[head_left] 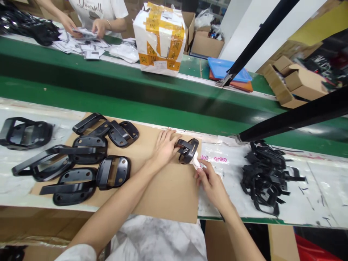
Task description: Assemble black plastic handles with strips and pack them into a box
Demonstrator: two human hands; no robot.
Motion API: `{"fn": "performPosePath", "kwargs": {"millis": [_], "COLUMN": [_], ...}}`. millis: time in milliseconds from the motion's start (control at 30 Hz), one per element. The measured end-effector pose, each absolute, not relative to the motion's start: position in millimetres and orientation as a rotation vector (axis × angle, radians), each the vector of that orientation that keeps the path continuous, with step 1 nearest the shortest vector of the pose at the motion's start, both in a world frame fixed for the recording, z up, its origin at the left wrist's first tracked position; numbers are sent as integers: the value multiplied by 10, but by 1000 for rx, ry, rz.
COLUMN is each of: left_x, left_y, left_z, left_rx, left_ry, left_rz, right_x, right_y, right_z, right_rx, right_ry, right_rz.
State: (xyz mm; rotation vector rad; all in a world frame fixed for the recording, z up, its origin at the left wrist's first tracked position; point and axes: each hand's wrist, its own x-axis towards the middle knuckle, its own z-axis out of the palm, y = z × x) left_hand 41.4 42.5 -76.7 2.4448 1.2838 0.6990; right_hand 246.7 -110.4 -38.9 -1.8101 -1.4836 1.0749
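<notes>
My left hand (166, 145) is closed on one side of a black plastic handle part (188, 150), a rounded plate with a raised loop, tilted above the cardboard sheet (174, 192). In my right hand (208, 177) is a small white cloth-like piece (195, 161), pinched between the fingers and pressed against the lower right edge of the part. Its exact kind is hard to make out. Left of my arms lie several similar black handle parts (113, 172), some overlapping on the cardboard.
A heap of thin black pieces (268, 177) lies on the right of the bench. Behind runs a green conveyor (114, 98), and slanted black posts (293, 112) rise on the right. Across it, a person's hands (99, 27) handle white packets beside a taped white box (160, 40).
</notes>
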Motion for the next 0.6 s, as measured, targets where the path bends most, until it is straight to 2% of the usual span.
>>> {"fn": "performPosePath", "kwargs": {"millis": [133, 600], "left_x": [410, 411], "left_y": [432, 420], "left_z": [-786, -758], "left_rx": [2449, 2426], "left_ry": [1282, 1278], "left_rz": [709, 701], "right_x": [2442, 2441], "right_y": [-1062, -1034], "right_z": [-379, -365], "right_rx": [-1907, -1824], "right_ry": [-1628, -1719], "right_rz": [831, 652]}}
